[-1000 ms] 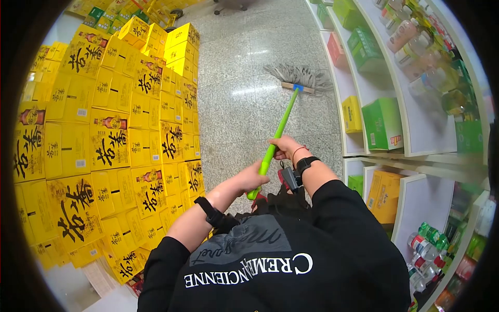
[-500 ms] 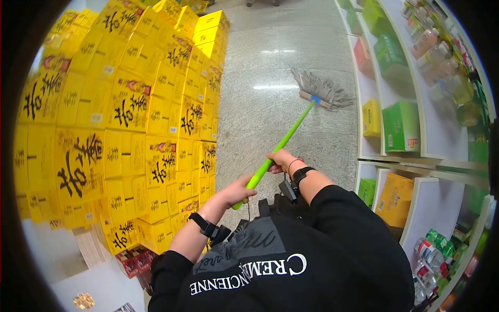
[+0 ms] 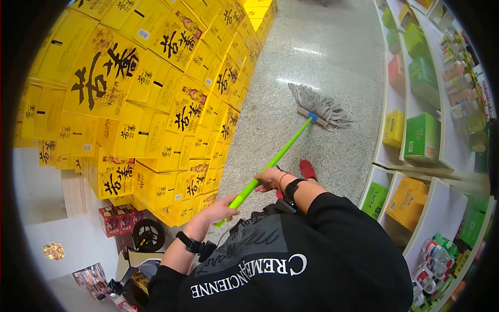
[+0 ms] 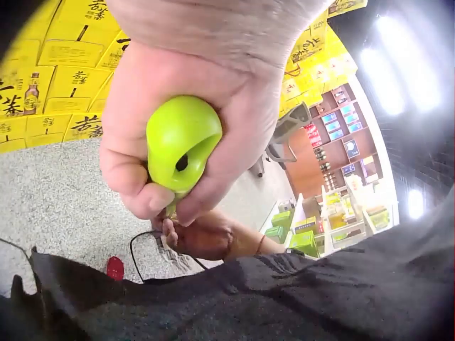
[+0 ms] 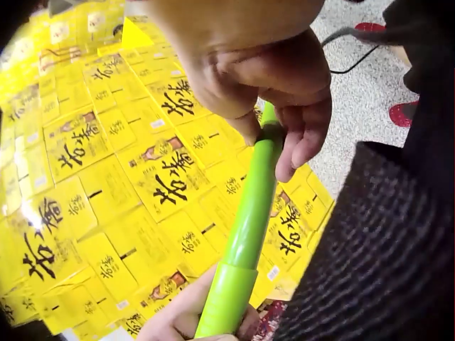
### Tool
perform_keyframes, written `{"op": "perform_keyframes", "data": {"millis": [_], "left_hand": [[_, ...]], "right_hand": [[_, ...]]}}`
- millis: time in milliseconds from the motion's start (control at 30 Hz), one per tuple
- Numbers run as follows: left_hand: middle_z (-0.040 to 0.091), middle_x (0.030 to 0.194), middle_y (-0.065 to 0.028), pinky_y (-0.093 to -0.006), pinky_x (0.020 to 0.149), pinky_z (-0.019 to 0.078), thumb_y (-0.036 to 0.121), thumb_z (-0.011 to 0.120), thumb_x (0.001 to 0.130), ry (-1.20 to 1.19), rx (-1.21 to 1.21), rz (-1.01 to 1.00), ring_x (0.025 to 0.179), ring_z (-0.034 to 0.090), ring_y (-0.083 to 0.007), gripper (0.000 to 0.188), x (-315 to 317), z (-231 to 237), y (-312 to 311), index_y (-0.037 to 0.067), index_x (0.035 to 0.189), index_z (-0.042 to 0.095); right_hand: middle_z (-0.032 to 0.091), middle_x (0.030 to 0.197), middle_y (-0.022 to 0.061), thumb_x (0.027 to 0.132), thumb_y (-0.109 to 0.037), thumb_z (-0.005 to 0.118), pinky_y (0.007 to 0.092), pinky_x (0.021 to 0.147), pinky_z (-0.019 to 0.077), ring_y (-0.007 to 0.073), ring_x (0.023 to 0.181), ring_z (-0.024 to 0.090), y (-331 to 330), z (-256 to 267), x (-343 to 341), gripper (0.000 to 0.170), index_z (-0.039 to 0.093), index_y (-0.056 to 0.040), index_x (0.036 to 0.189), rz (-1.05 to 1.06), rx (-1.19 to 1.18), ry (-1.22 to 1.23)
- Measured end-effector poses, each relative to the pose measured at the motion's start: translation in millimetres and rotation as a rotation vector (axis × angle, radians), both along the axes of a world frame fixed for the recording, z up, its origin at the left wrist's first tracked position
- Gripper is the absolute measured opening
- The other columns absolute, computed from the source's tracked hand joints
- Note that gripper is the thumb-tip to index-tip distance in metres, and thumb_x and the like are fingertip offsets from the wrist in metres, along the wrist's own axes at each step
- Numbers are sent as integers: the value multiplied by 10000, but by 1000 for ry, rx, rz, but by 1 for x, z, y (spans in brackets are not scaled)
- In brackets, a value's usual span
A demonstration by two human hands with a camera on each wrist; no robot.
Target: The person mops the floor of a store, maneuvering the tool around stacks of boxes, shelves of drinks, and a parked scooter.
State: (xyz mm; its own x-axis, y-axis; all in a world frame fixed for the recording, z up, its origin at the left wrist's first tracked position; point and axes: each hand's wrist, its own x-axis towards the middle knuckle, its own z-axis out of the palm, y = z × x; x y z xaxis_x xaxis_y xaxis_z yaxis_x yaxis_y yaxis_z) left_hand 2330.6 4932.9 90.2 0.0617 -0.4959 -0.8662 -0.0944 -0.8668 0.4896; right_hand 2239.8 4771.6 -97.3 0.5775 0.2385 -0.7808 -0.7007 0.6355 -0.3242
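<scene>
A mop with a bright green handle [image 3: 285, 149] slants up from my body to its grey string head [image 3: 321, 106], which lies spread on the speckled floor. My left hand [image 3: 218, 210] grips the handle near its end; the left wrist view shows the rounded green end cap [image 4: 184, 138] with a hole, fingers wrapped around it. Farther along the handle, my right hand [image 3: 269, 180] holds it with thumb and fingers around the shaft. In the right wrist view the right hand [image 5: 274, 89] is above and the left hand [image 5: 186, 310] is at the lower end.
Yellow beer cartons [image 3: 171, 93] are stacked high along the left. White shelves [image 3: 382, 156] with boxes and bottles [image 3: 436, 255] line the right. The grey floor [image 3: 312, 57] runs between them. A red shoe [image 3: 307, 169] shows beside the right arm. A black wheel [image 3: 148, 235] stands at lower left.
The view has turned left, bringing the wheel and lower-left clutter into sight. The mop head has swung right relative to the handle end and now sits lower in view. Both hands keep their hold.
</scene>
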Motion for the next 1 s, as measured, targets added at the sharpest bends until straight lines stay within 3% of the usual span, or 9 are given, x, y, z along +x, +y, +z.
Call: {"op": "perform_keyframes", "data": {"millis": [167,467,500,633,767,867,933,1000], "left_hand": [[503,754,-39,-252,526,415,123,581,762,-9,48,-105,573,492,-114,586,3,0,-30,95,1302,353],[496,756,-23,-228,486,398,101,574,763,67,-32,30,551,467,-92,539,23,-35,-119,77,1268,387],[492,749,-20,-226,481,395,99,574,762,78,-44,46,548,467,-91,519,25,-33,-132,70,1251,403],[482,725,-12,-223,462,389,89,578,753,117,-87,110,539,470,-89,465,28,-31,-155,52,1198,447],[481,723,-15,-226,457,390,86,581,747,106,-118,93,533,473,-92,455,39,-34,-135,46,1184,460],[485,730,-23,-229,459,392,86,581,744,143,-117,172,527,475,-95,458,50,-34,-95,45,1185,463],[487,734,-30,-234,462,395,88,584,745,117,-101,168,534,479,-98,486,59,-34,-60,53,1210,449],[497,744,-34,-237,482,406,97,590,748,138,-94,180,551,492,-104,530,68,-41,-17,64,1249,421]], "right_hand": [[631,833,131,871,-201,493,291,506,526,201,615,631,-30,20,-4,233,555,14,933,-10,-50,21],[625,851,142,846,-226,506,301,517,523,224,641,622,-125,16,12,257,529,14,934,-150,-133,81],[620,857,170,839,-219,508,305,492,521,248,641,624,-133,15,15,267,503,26,946,-251,-94,100],[601,785,169,825,-180,511,319,443,512,267,596,613,-149,15,22,247,484,27,957,-319,-223,125],[600,770,152,827,-172,505,344,476,520,272,579,603,-129,7,36,241,484,26,962,-277,-313,125],[604,776,156,828,-170,494,368,519,524,279,551,593,-94,-6,51,212,516,24,910,-307,-209,160],[634,706,134,865,-253,491,307,469,513,198,522,610,-68,4,63,282,584,12,840,80,-439,-16],[639,720,143,864,-265,500,304,481,519,196,538,619,-39,13,71,300,587,21,865,81,-319,29]]}}
